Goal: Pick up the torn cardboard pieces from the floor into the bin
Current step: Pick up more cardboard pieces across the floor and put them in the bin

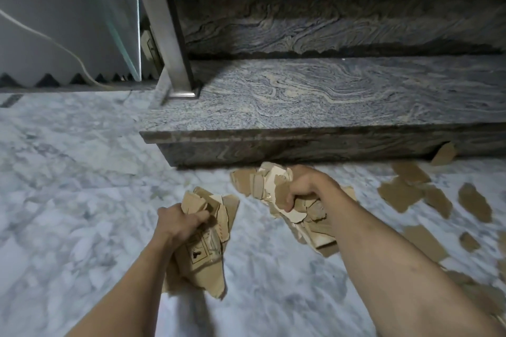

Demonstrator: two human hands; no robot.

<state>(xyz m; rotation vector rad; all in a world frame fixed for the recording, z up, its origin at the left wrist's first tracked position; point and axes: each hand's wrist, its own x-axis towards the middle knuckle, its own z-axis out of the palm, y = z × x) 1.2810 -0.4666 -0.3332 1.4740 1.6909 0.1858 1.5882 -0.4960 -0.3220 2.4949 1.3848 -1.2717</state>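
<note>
While both hands grip | ragged brown cardboard wads (208,230) | veined marble floor (68,172)

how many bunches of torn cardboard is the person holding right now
2. One bunch is gripped in the left hand, low centre; the other bunch in the right hand, near the step. More loose pieces lie on the floor.

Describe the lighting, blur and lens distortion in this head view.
Head view: dim, even light; a soft shadow under the granite step; wide-angle bending curves the metal post; the cardboard bundles in the left hand and right hand look slightly soft.
</note>
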